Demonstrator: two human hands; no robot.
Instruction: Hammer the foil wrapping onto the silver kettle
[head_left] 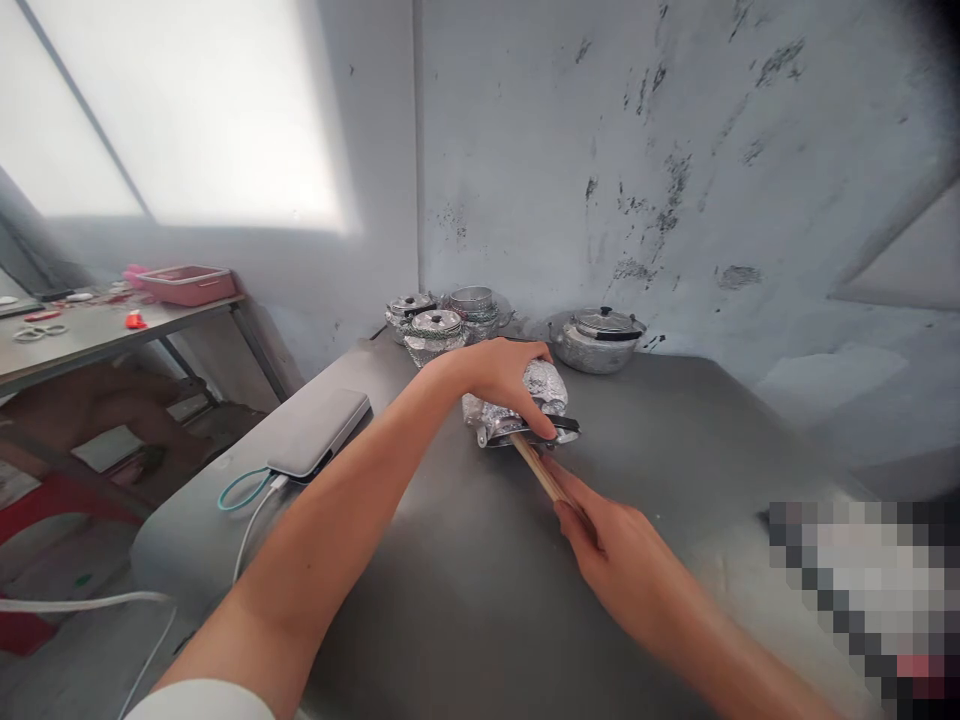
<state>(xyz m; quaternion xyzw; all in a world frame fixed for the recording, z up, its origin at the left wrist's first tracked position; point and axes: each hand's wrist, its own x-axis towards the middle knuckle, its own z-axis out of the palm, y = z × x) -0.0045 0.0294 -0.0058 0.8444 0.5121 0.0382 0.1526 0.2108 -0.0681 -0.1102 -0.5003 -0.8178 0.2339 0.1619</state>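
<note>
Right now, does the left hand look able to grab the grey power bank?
Probably not straight away: the left hand is holding the shiny pot, though nothing seems to lie on top of the power bank.

At eight o'clock a power bank [319,435] lies on the grey table [675,420], a teal loop [241,490] and white cable [253,525] at its near end. Around nine, a side table [97,338] bears scissors [39,332], with a pink basket [196,290] toward ten. Part of a red stool [64,495] shows at eight. The wall [510,120] has dark flaking between one and two.
</note>
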